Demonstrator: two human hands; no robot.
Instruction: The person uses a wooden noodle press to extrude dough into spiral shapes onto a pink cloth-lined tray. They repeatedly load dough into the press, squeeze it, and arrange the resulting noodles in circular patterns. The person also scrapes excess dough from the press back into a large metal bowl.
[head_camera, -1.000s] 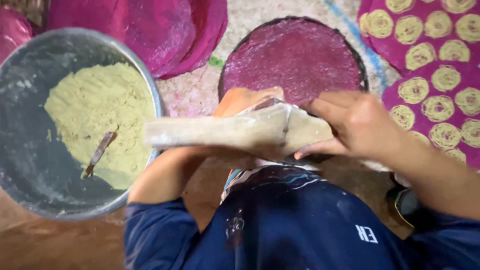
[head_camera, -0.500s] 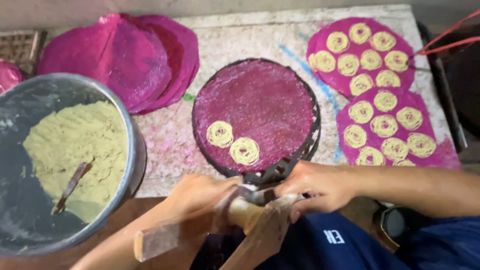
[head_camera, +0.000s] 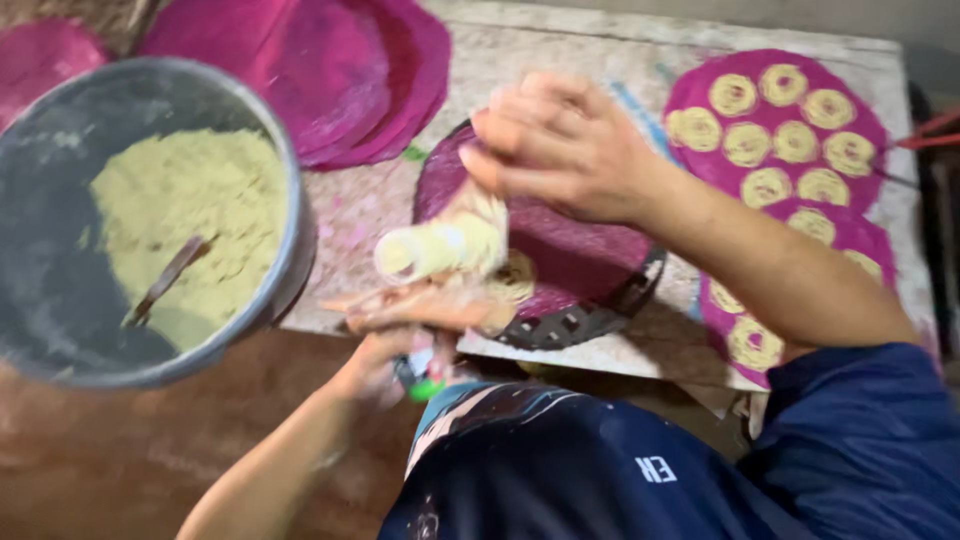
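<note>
My left hand (head_camera: 400, 325) grips the lower part of a dough-smeared wooden press (head_camera: 445, 245). The press stands tilted over the near left edge of a round magenta plate (head_camera: 590, 250) that rests on a dark openwork stand (head_camera: 580, 322). My right hand (head_camera: 565, 140), blurred, is closed over the top of the press. A pale yellow dough coil (head_camera: 517, 280) lies on the plate just under the press. The press tip is hidden by my left hand.
A large grey metal bowl (head_camera: 290, 200) at the left holds yellow dough (head_camera: 180, 220) with a stick (head_camera: 165, 280) in it. Stacked magenta discs (head_camera: 340, 70) lie at the back. Two magenta plates (head_camera: 690, 90) (head_camera: 870, 240) with several dough coils sit at the right.
The press went from lying across my hands near my body to standing over the plate. My right hand rose onto its top. The view shifted left and closer.
</note>
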